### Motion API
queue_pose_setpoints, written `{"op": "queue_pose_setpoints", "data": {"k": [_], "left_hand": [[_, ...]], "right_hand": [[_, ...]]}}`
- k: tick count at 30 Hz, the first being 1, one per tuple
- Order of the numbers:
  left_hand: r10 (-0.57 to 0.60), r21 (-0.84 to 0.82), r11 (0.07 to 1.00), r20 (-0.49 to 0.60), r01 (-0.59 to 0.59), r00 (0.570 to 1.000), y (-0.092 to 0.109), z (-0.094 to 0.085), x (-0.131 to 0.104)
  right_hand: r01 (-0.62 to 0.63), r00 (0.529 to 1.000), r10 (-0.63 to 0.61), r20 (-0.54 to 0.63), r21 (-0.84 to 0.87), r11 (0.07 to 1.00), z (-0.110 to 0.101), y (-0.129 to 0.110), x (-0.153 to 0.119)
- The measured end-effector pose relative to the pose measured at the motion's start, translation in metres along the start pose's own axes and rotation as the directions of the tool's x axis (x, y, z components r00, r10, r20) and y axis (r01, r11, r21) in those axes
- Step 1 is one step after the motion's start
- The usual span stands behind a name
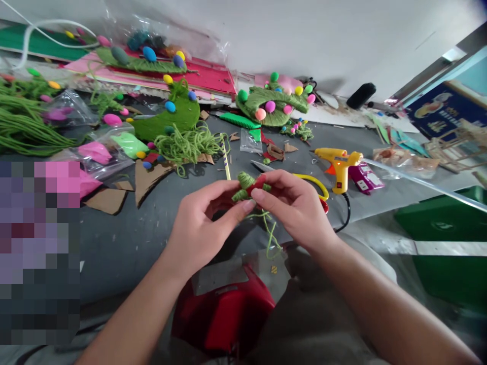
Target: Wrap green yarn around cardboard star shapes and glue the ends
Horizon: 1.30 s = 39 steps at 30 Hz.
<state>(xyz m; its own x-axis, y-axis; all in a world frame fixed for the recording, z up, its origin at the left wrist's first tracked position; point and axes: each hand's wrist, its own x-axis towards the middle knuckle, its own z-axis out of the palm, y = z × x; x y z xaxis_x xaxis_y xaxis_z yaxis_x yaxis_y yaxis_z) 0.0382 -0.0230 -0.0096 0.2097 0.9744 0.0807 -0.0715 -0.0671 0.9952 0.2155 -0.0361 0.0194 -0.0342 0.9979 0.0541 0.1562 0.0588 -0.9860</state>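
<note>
1. My left hand (198,223) and right hand (300,208), nearly closed, pinch the green yarn piece (246,179) over the table (133,243); fingers partly hide it.
2. Left, a clear bag (118,166) holds pink and pale-green contents I can't identify.

The yarn-wrapped piece (246,179), green with 1 red part, dangles loose strands, left of the glue gun (340,165).
</note>
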Motion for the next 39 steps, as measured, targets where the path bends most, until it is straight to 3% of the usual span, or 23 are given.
{"op": "queue_pose_setpoints", "data": {"k": [3, 6, 10, 15, 21, 27, 31, 39], "left_hand": [[0.007, 0.011, 1.0, -0.109, -0.005, 0.994, 0.0, -0.002, 0.001], [0.004, 0.013, 1.0, -0.194, -0.002, 0.981, -0.001, -0.005, 0.003], [-0.014, -0.042, 0.999, -0.235, 0.004, 0.972, -0.006, -0.006, 0.005], [-0.072, -0.161, 0.986, -0.181, 0.043, 0.981, -0.01, -0.005, 0.008], [-0.099, -0.208, 0.976, -0.123, 0.072, 0.987, -0.011, -0.008, 0.009], [-0.132, -0.312, 0.947, -0.153, 0.078, 0.979, -0.013, -0.01, 0.009], [-0.133, -0.294, 0.953, -0.178, 0.076, 0.975, -0.013, -0.01, 0.009], [-0.086, -0.309, 0.951, -0.189, 0.025, 0.978, -0.008, -0.01, 0.009]], "right_hand": [[0.005, 1.0, -0.004, 0.026, -0.051, 0.999, -0.01, -0.002, 0.004], [0.032, 0.999, -0.032, 0.006, -0.221, 0.975, -0.027, -0.003, 0.007], [0.088, 0.989, -0.03, 0.141, -0.424, 0.901, -0.039, 0.0, 0.007], [0.216, 0.95, -0.068, 0.306, -0.481, 0.85, -0.024, 0.009, 0.003], [0.259, 0.944, -0.124, 0.305, -0.459, 0.85, -0.006, 0.016, 0.002], [0.151, 0.986, -0.101, 0.129, -0.474, 0.868, -0.011, 0.013, 0.006], [0.094, 0.995, -0.094, 0.024, -0.448, 0.889, -0.024, 0.011, 0.015], [0.049, 0.95, -0.107, -0.295, -0.199, 0.979, -0.068, 0.018, 0.039]]}}
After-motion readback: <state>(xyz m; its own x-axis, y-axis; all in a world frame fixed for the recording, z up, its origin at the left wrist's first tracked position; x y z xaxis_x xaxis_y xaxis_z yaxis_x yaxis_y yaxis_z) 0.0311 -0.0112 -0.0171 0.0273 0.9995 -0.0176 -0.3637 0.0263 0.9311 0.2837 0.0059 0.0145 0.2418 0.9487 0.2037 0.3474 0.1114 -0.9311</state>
